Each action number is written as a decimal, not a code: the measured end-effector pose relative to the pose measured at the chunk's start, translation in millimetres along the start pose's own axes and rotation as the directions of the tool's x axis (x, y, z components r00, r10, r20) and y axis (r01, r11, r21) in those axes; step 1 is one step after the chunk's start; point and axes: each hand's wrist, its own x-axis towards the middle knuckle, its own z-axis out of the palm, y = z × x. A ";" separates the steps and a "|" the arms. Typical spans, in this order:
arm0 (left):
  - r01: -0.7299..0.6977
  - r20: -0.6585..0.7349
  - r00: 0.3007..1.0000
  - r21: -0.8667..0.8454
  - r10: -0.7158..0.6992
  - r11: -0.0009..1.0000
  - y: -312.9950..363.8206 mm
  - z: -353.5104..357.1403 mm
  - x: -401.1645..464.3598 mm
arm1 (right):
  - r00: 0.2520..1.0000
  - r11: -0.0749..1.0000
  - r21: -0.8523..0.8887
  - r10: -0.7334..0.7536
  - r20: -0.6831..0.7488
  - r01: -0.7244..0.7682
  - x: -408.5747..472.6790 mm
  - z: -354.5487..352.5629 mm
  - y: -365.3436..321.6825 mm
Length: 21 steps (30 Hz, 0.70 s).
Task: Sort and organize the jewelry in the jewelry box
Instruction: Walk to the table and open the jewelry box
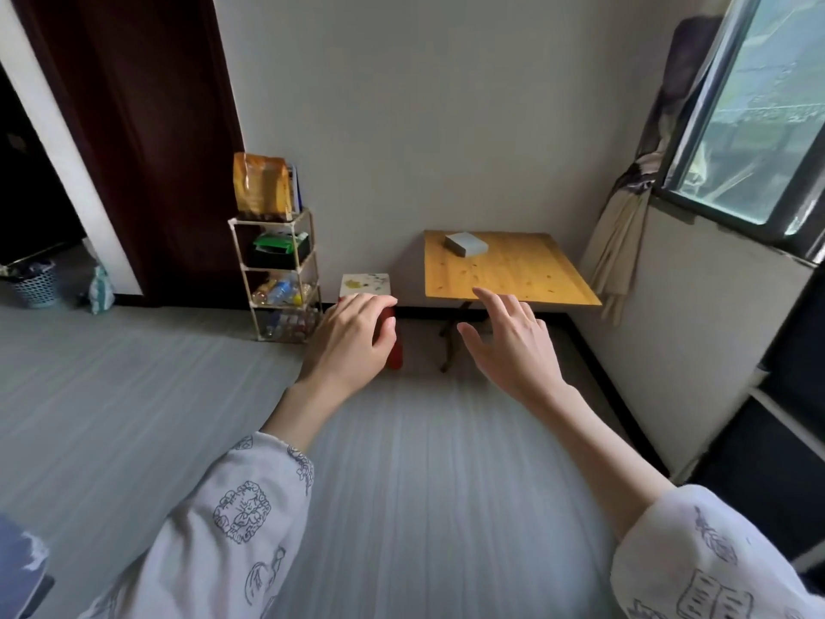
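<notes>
Risk, as judgement: jewelry box point(466, 245) sits near far edge of bench point(513, 279), closed; hasty reach could knock it off. Left hand point(352, 337) loosely curled, right hand point(513, 346) spread, both holding nothing, raised over bed point(402, 440), well apart from box

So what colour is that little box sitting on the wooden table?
The box is pale grey-blue on top with darker grey sides, seen in the head view, the only one.

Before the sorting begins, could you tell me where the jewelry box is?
The jewelry box lies shut on the wooden table near its far left corner, against the wall, beyond both hands.
</notes>
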 end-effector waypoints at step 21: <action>0.310 0.297 0.929 -0.297 -0.221 0.903 -245.0 255.6 248.8 | 0.946 0.911 0.304 0.207 0.250 -0.280 323.2 295.9 78.3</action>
